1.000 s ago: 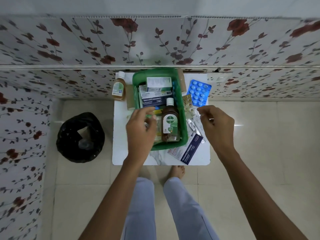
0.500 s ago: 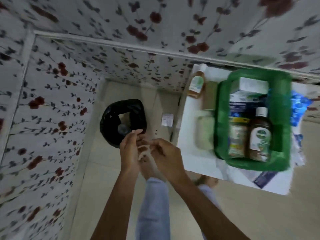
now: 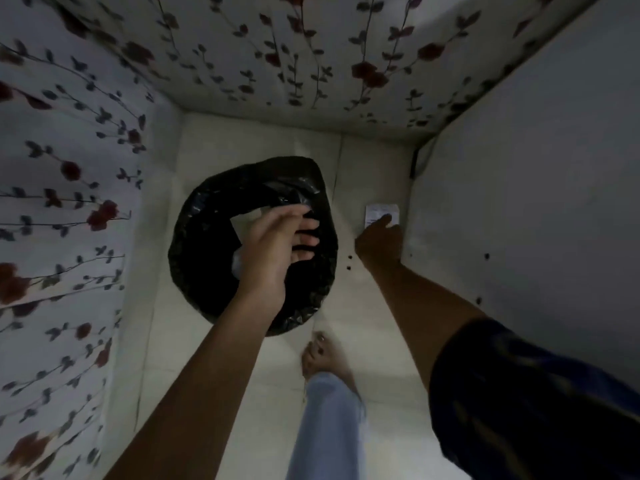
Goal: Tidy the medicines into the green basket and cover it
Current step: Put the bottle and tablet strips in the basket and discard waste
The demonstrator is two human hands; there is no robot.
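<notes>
Walls (image 3: pixel 86 188): floral-patterned panels, red flowers on dark stems, on the left and far sides of a narrow corner.
Grey panel (image 3: pixel 536 168): plain flat surface filling the right side; a few small dark specks on it.
Floor (image 3: pixel 263 143): pale tiles, dimly lit.
Bin (image 3: pixel 207 244): round, lined with a black plastic bag, standing on the floor near the left wall; mouth open, something pale inside, too dark to identify.
Person: two bare forearms reach forward; dark sleeve (image 3: pixel 526 403) on the right arm, light blue trouser leg (image 3: pixel 325 427) and one bare foot (image 3: pixel 323 355) below the bin.
Left hand (image 3: pixel 277 244): over the bin mouth, fingers spread and loosely extended, palm down; nothing seen in its grasp.
Right hand (image 3: pixel 379 240): low beside the grey panel, fingers curled with one pointing forward, tip touching or just over the paper slip; whether it grips anything cannot be told.
Paper slip (image 3: pixel 379 213): small, white, printed, lying on the floor against the foot of the grey panel.
Green basket and medicines: out of view.
</notes>
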